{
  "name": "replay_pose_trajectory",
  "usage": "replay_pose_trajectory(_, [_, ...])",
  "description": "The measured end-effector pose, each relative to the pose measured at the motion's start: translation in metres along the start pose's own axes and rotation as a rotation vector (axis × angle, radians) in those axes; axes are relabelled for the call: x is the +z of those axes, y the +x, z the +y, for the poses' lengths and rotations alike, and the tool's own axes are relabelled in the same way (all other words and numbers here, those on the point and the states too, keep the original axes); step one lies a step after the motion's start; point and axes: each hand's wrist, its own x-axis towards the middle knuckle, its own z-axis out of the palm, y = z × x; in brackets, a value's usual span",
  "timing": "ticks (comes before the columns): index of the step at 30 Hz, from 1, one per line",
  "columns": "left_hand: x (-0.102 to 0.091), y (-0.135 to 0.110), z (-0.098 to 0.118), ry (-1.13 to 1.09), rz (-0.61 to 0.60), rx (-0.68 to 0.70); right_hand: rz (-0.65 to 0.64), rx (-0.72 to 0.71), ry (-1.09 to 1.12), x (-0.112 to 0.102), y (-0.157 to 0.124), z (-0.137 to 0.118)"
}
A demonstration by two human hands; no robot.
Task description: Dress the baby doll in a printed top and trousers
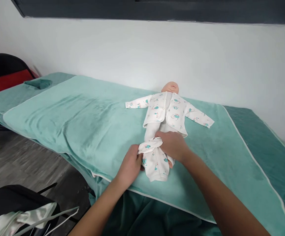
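Note:
A baby doll (170,87) lies on its back on a green towel, its head toward the wall. It wears an unfastened white printed jacket (156,108) with both sleeves spread out. Matching printed baby pants (155,164) are bunched around the doll's lower legs. My left hand (132,164) grips the left side of the pants' waistband. On the opposite side, my right hand (173,144) pinches the same waistband near the doll's knee. One foot (170,164) shows beside the pants; the other is hidden under the cloth.
The green towel (95,114) covers a long bed against a white wall (142,52). A black chair (16,200) with crumpled cloth (24,218) stands at the lower left. Another black and red chair (7,77) is at the far left.

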Motion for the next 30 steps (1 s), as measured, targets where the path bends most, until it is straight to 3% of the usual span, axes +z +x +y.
replay_pose_trajectory(5, [0.002,0.015,0.011,0.023,0.009,0.046,0.017,0.062,0.117,0.001,0.0,-0.004])
replay_pose_trajectory(11, [0.009,0.02,0.022,-0.46,-0.015,-0.057,-0.064,0.017,0.637,-0.007,-0.007,0.009])
replay_pose_trajectory(14, [0.012,0.025,0.019,-0.591,-0.021,-0.049,-0.137,-0.024,0.76,-0.009,-0.01,0.015])
replay_pose_trajectory(21, [0.009,0.068,0.005,-0.286,0.094,0.226,-0.012,0.094,0.421,-0.005,0.003,0.009])
replay_pose_trajectory(26, [0.003,0.107,0.018,0.017,0.12,0.395,0.029,0.178,0.271,-0.005,0.011,0.003])
replay_pose_trajectory(30, [0.004,0.135,0.029,0.374,0.122,0.413,0.044,0.247,0.219,-0.004,0.014,-0.002])
